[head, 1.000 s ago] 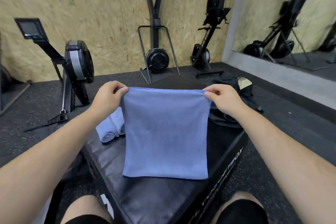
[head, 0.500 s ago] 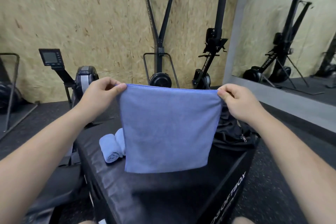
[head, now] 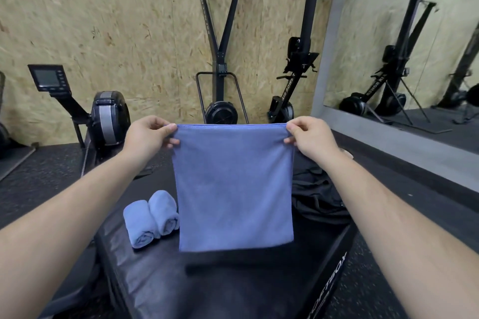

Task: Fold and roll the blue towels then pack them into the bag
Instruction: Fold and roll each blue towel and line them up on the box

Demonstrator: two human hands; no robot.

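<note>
Above box (head: 233, 290) | left hand (head: 147, 137), right hand (head: 312, 137) pinch towel (head: 234, 189) top corners | hem hangs free

Even indoor light, sharp centre, wide-angle bending at edges.

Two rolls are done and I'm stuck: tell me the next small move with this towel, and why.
Probably lay the towel flat on the box for rolling: the left hand and right hand pinch its top corners, and it hangs unrolled.
</note>
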